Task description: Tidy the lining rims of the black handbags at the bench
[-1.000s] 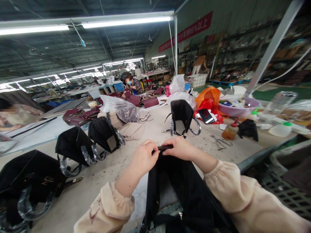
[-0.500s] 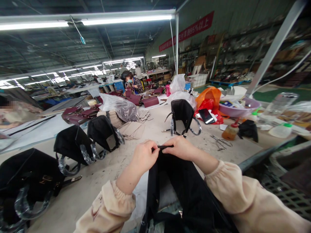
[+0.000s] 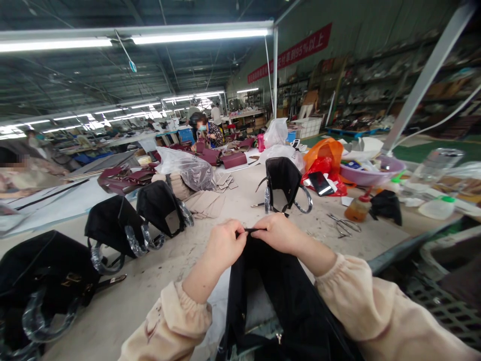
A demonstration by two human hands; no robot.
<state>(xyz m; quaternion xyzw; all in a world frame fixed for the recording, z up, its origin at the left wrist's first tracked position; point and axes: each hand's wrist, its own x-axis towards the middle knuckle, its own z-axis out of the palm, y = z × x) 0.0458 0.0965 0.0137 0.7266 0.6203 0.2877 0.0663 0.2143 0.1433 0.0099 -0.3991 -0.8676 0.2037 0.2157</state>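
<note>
A black bag stands open in front of me, its far rim pinched between the fingers of both hands. My left hand grips that rim on the left, thumb and fingers pressed together. Just beside it, my right hand pinches the same rim on the right. A short stretch of the black edge shows between them. Inside the bag a small metal zipper pull hangs near the bottom of the view. Beyond my hands another black bag stands with plastic-wrapped handles.
Several black bags line the table's left side. Scissors, an amber glue bottle, a phone and a purple basin lie right. Maroon pieces and beige cards lie farther back. A person works far left.
The view has tilted slightly, so the surroundings sit a little lower. Both hands keep their grip on the bag's rim, with hardly any movement.
</note>
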